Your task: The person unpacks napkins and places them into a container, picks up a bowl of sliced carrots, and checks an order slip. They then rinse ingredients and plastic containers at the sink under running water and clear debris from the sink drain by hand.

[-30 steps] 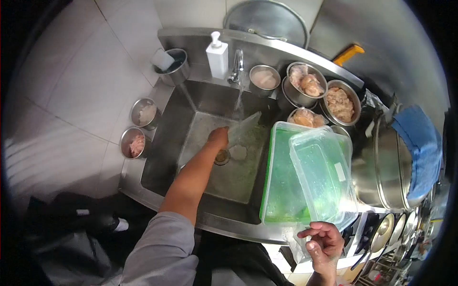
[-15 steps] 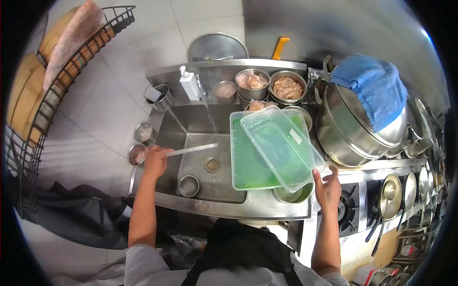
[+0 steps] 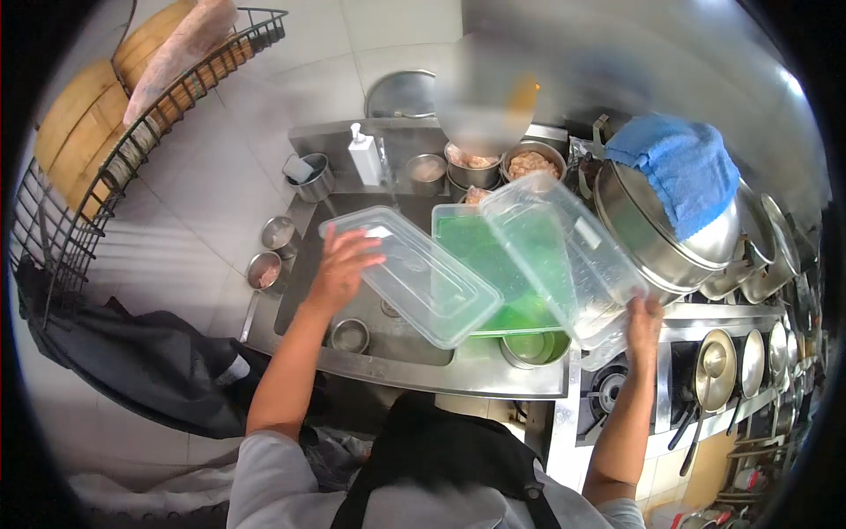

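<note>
My left hand (image 3: 340, 271) grips the upper left end of a clear plastic lid (image 3: 432, 286), which is tilted over the sink. In my right hand (image 3: 644, 324) is the near right end of a clear rectangular plastic container (image 3: 542, 220), held slanted. Below the container lies a green board or tray (image 3: 463, 251) with a clear rim, partly covered by it and the lid. A metal pot (image 3: 553, 351) stands just under the tray's near edge.
The sink (image 3: 304, 295) holds a small metal bowl (image 3: 350, 336). Meat bowls (image 3: 532, 162) and a white pump bottle (image 3: 364, 157) line the back. At right stand a large steel pot (image 3: 617, 220) under a blue towel (image 3: 674, 163), and a stove (image 3: 608, 388). A pale blur (image 3: 485, 93) covers part of the wall.
My left hand has moved right and up, turning the lid from edge-on to face-up. My right hand has closed on the container and moved it right. The pale blur has appeared.
</note>
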Demonstrator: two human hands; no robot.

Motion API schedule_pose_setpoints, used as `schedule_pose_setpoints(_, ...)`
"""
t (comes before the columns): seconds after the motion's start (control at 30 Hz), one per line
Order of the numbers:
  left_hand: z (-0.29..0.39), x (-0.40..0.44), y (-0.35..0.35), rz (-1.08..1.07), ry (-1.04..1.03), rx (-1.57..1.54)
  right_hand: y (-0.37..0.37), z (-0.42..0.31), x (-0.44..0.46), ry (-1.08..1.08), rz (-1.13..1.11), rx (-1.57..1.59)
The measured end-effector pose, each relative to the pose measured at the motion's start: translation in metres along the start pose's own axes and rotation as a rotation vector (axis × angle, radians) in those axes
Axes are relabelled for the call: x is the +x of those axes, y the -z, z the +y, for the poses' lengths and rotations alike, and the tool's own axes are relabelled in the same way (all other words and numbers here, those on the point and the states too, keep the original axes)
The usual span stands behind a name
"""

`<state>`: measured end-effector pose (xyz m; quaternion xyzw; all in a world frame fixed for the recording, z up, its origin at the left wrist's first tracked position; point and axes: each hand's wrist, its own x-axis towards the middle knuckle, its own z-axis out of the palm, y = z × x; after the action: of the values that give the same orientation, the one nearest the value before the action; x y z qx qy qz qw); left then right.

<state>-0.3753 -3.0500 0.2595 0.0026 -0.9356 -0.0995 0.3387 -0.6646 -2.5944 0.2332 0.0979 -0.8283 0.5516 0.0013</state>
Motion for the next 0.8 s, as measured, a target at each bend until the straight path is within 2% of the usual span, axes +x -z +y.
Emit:
schedule_pose_setpoints(0.07, 0.003, 0.004, -0.035, -0.006, -0.077, -0.146, 0.015, 0.001, 0.004, 0.068, 0.195, 0.101)
schedule_pose_setpoints(0.13, 0.008, 0.010, -0.072, -0.011, -0.110, -0.184, 0.032, -0.029, -0.011, 0.083, 0.069, 0.161)
schedule_pose_setpoints(0.17, 0.010, 0.013, -0.091, -0.016, -0.142, -0.214, 0.036, -0.034, -0.016, -0.015, 0.022, 0.127)
schedule_pose_setpoints(0.2, 0.013, 0.017, -0.110, -0.014, -0.147, -0.224, 0.032, -0.026, -0.020, -0.015, 0.031, 0.120)
schedule_pose_setpoints(0.27, 0.018, 0.028, -0.146, -0.077, -0.176, -0.372, 0.016, -0.011, -0.029, -0.129, 0.012, 0.274)
schedule_pose_setpoints(0.37, 0.015, 0.049, -0.192, -0.184, -0.084, -0.365, -0.029, -0.018, -0.050, -0.271, -0.005, 0.209)
schedule_pose_setpoints(0.4, 0.015, 0.053, -0.193, -0.182, -0.079, -0.373, -0.045, -0.004, -0.051, -0.291, -0.049, 0.188)
schedule_pose_setpoints(0.47, 0.015, 0.060, -0.184, -0.293, 0.060, -0.037, -0.064, 0.004, -0.052, -0.315, -0.163, 0.262)
schedule_pose_setpoints(0.5, 0.017, 0.063, -0.179, -0.291, 0.068, -0.041, -0.070, -0.001, -0.054, -0.302, -0.212, 0.323)
schedule_pose_setpoints(0.57, 0.018, 0.070, -0.171, -0.367, 0.252, -0.045, -0.076, -0.024, -0.059, -0.326, -0.254, 0.342)
schedule_pose_setpoints(0.6, 0.013, 0.068, -0.177, -0.365, 0.264, -0.050, -0.078, -0.030, -0.060, -0.355, -0.295, 0.365)
schedule_pose_setpoints(0.67, 0.005, 0.061, -0.188, -0.322, 0.310, 0.128, -0.075, -0.039, -0.068, -0.366, -0.239, 0.311)
schedule_pose_setpoints(0.7, 0.005, 0.058, -0.188, -0.313, 0.334, 0.128, -0.065, -0.056, -0.075, -0.231, -0.206, 0.093)
schedule_pose_setpoints(0.73, 0.013, 0.059, -0.173, -0.216, 0.327, 0.085, -0.057, -0.075, -0.078, -0.092, -0.173, -0.120)
schedule_pose_setpoints(0.77, 0.023, 0.061, -0.156, -0.125, 0.315, 0.047, -0.054, -0.088, -0.079, -0.076, -0.146, 0.032)
schedule_pose_setpoints(0.8, 0.037, 0.060, -0.137, -0.033, 0.295, -0.204, -0.051, -0.102, -0.080, -0.069, -0.114, 0.186)
